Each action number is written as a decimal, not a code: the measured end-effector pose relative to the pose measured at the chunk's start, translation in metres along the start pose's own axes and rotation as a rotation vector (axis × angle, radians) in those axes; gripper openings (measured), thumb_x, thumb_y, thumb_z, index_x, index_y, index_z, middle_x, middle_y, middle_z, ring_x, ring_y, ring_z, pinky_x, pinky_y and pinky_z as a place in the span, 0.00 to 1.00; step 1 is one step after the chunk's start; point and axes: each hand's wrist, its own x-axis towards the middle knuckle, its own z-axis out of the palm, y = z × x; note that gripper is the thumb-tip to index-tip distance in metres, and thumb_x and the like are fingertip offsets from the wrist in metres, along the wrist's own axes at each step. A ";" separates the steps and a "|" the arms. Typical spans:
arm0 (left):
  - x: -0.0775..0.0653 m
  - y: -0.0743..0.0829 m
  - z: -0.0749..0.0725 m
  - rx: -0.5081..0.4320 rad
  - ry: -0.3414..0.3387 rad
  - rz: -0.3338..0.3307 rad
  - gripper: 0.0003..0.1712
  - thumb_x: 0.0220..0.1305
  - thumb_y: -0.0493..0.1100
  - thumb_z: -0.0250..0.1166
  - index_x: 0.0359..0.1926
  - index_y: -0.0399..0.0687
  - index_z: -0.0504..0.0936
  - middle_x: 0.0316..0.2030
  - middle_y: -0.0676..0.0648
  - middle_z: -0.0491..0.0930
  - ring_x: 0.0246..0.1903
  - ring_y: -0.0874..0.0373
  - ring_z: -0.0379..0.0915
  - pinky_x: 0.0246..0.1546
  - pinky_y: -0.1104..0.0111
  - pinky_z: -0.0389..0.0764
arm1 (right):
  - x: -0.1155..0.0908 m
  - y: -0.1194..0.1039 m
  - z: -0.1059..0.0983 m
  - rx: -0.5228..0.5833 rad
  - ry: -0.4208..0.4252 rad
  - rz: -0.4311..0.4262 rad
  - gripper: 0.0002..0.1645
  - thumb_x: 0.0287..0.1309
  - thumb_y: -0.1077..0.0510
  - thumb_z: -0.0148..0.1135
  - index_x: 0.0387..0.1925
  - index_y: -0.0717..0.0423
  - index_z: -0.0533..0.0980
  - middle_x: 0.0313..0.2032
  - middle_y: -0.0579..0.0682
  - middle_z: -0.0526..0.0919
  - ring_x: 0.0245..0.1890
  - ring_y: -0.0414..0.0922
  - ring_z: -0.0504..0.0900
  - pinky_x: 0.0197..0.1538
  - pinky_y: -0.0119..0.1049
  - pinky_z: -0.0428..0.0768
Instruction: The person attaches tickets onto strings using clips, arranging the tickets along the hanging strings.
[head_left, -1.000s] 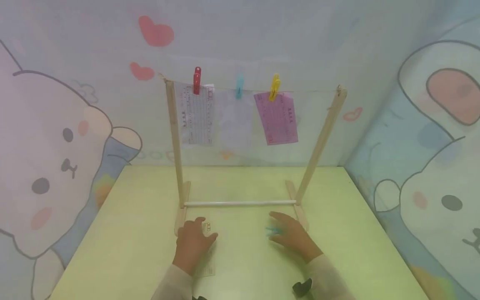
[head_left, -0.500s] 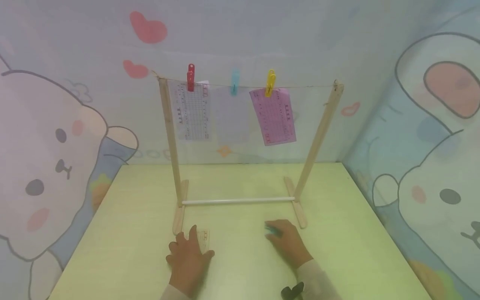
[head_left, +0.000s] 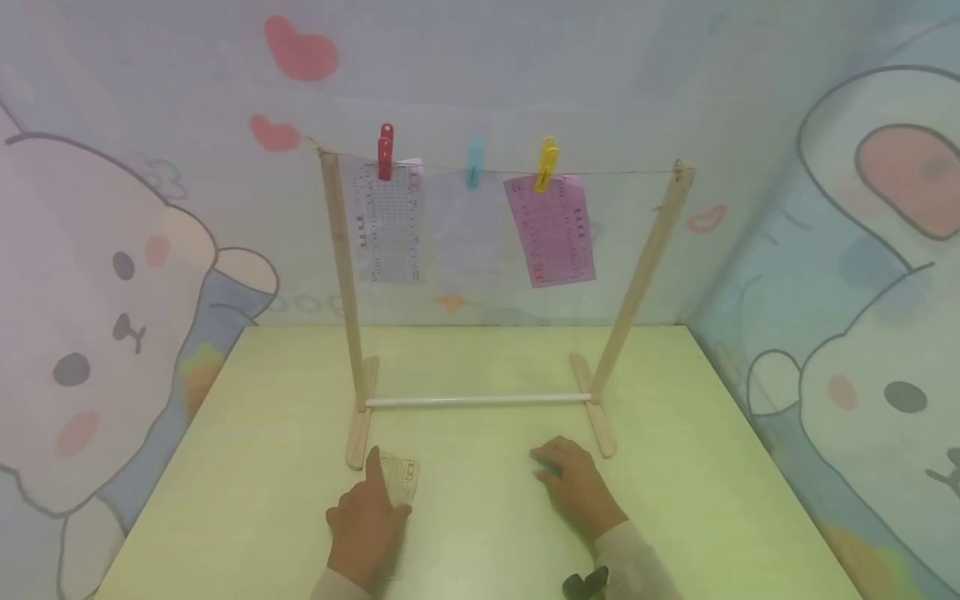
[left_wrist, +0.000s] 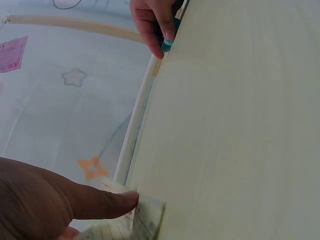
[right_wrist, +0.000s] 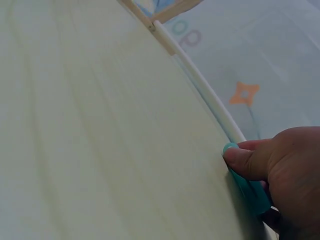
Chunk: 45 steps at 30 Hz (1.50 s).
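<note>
My left hand (head_left: pixel 367 525) is at a printed paper slip (head_left: pixel 399 477) on the near left of the table. The left wrist view shows its thumb against the slip (left_wrist: pixel 147 215), which bends there, with another fingertip partly visible behind. In the head view the index finger points forward along the slip's left edge. To the right, my right hand (head_left: pixel 573 483) grips a teal clothespin (right_wrist: pixel 250 192) between thumb and fingers, low over the table. Most of the clothespin is hidden by the hand in the head view.
Behind both hands stands a wooden frame (head_left: pixel 343 275) with a white crossbar (head_left: pixel 480 402). From its string hang a white form (head_left: pixel 393 225) under a red clothespin (head_left: pixel 386 152), a pale sheet (head_left: pixel 467 233) under a light blue clothespin (head_left: pixel 476 162), and a pink form (head_left: pixel 553 233) under a yellow clothespin (head_left: pixel 547 164).
The left hand has drawn back and left; its spread fingers have folded in, with the index finger extended. The right hand has closed its fingers around the teal clothespin.
</note>
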 end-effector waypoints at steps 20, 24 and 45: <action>0.022 0.113 -0.056 -0.469 0.233 0.449 0.22 0.73 0.44 0.66 0.22 0.52 0.68 0.24 0.54 0.80 0.14 0.70 0.51 0.14 0.72 0.61 | -0.002 -0.053 -0.132 0.432 0.414 -0.058 0.17 0.54 0.69 0.76 0.47 0.64 0.85 0.43 0.56 0.89 0.41 0.39 0.86 0.52 0.29 0.81; 0.041 0.168 -0.090 -0.606 0.228 0.516 0.25 0.74 0.46 0.65 0.21 0.51 0.65 0.28 0.51 0.85 0.13 0.68 0.50 0.13 0.70 0.61 | 0.022 -0.091 -0.201 0.559 0.505 -0.253 0.16 0.49 0.78 0.74 0.43 0.73 0.84 0.40 0.54 0.90 0.41 0.40 0.85 0.53 0.31 0.80; 0.105 0.345 -0.159 -0.746 -0.019 0.433 0.14 0.77 0.51 0.60 0.40 0.47 0.86 0.28 0.51 0.81 0.28 0.59 0.69 0.29 0.66 0.72 | 0.135 -0.211 -0.386 0.193 0.475 -0.131 0.06 0.51 0.62 0.81 0.32 0.59 0.89 0.33 0.41 0.90 0.41 0.41 0.82 0.46 0.32 0.74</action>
